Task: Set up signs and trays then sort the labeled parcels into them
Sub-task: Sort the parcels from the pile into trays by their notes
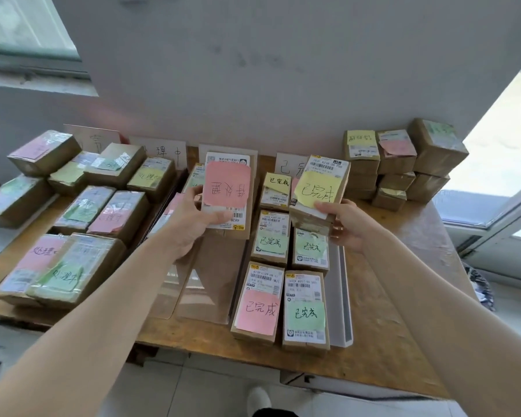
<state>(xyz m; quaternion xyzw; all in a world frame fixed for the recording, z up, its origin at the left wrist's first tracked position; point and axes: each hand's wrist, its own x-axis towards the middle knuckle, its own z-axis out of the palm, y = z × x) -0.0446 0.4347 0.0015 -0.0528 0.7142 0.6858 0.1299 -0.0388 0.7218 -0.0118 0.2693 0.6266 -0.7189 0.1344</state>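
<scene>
My left hand [190,224] grips a brown parcel with a pink note [227,188], held above the clear middle tray [193,299]. My right hand [345,225] grips a parcel with a yellow note [319,188] over the far end of the right tray [340,296]. In that right tray lie several parcels with yellow, green and pink notes, among them a pink-noted one [257,311] and a green-noted one [306,314] at the near end. White paper signs [163,153] stand against the wall behind the trays.
Several noted parcels [82,212] crowd the left part of the wooden table [382,326]. A stack of parcels [400,161] stands at the back right corner. A window sill lies to the left, a glass door to the right, tiled floor below.
</scene>
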